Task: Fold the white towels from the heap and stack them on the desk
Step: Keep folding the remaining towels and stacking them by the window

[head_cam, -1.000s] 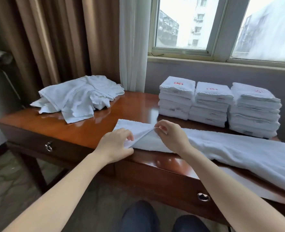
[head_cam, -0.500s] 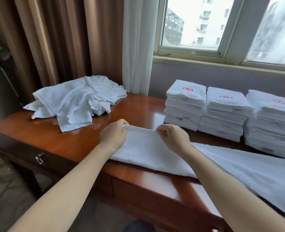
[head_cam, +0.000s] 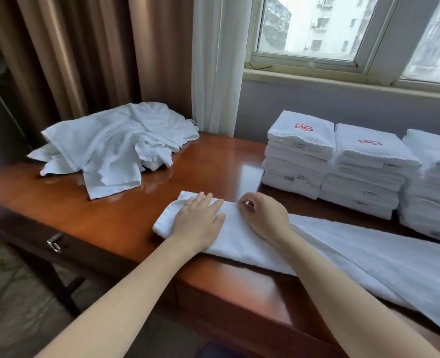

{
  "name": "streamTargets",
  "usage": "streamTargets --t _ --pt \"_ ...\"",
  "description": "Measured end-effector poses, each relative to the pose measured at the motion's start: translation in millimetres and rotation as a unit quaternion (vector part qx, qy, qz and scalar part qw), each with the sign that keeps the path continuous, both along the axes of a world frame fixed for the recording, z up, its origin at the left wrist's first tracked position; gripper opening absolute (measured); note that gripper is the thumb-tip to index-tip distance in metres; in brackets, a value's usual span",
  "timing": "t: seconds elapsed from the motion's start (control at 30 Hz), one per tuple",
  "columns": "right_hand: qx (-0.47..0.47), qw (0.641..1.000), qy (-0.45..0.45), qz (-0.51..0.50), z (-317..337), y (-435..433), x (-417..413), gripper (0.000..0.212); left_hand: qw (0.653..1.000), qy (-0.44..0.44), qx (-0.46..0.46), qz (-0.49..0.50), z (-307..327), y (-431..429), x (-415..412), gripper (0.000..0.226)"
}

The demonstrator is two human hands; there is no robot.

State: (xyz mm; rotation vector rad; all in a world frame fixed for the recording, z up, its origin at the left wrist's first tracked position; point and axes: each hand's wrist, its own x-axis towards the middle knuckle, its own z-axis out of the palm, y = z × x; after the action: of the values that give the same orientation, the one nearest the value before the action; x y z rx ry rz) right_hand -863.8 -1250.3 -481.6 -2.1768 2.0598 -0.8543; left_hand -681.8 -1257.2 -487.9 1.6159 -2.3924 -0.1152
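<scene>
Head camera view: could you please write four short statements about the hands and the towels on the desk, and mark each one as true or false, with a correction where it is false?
1. The left hand lies flat on the long towel. True.
2. Three stacks of folded towels stand on the desk below the window. True.
3. The heap lies to the right of the stacks. False: it lies to their left, by the brown curtain.
4. The right hand rests on a stack. False: it pinches the far edge of the long towel.
</scene>
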Motion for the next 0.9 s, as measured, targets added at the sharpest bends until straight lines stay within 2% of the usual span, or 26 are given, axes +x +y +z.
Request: streamTargets --t 0.2,0.4,0.63,0.7,0.8,0.9 --pt "0.002 1.0 -0.008 0.022 1.5 -14.7 42.7 0.018 0.995 -0.088 0.027 0.028 -2.5 -20.7 50.0 0.058" --pt "-0.006 0.999 -0.006 0.043 2.7 -28.1 86.9 0.02 0.993 -0.091 0.049 0.051 -0.3 -35.7 98.1 0.064" --pt "0.009 0.998 -0.022 0.057 6.6 -20.6 81.4 0.022 0.991 -0.098 0.061 0.063 4.4 -33.9 97.8 0.064" --pt "0.02 0.998 -0.008 0.057 9.5 -12.8 70.9 0.025 0.994 -0.055 0.066 0.069 10.0 -29.3 88.6 0.059" --pt "0.03 0.999 0.004 0.035 15.0 6.6 46.8 0.027 0.996 0.078 0.039 0.034 16.7 -12.4 58.8 0.053" --pt "0.045 0.999 -0.015 0.016 18.5 35.5 12.7 0.029 0.982 0.187 -0.003 -0.013 21.8 12.4 22.1 0.046"
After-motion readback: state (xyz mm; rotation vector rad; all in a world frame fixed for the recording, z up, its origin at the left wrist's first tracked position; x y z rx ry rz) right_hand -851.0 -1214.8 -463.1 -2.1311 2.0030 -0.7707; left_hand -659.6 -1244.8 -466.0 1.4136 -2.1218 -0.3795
